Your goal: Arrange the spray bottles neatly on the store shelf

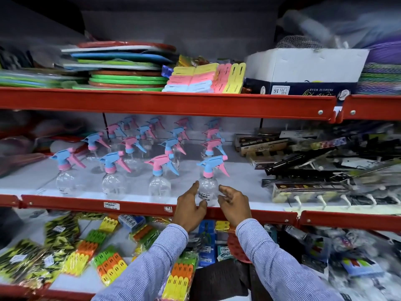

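Fingers of the left hand are spread and slightly curled, the forefinger and thumb lying against the left flank of the front-right spray bottle; whether they press it or merely brush it cannot be told. Fingers of the right hand are likewise open and loosely curled just beside the bottle's right flank, apparently apart from it. Neither hand has closed around anything. The bracketing pose, one hand on each side of the clear round body, suggests the bottle is being squared into its column rather than lifted.

The bottle stands upright near the front lip of the middle shelf, a white price sticker on its body, its blue-and-pink trigger head pointing left. It heads the rightmost of four columns of spray bottles that run back toward the shelf wall, all upright, nozzles mostly turned left, with pink and blue heads alternating. The columns look evenly spaced, so by this evidence the arrangement is near completion.

Striped shirt sleeves reach up past the lower shelf of packaged clothes pegs. To the right of the bottles lie boxed hardware items, close to the last column; a careless nudge could push the bottle against them.
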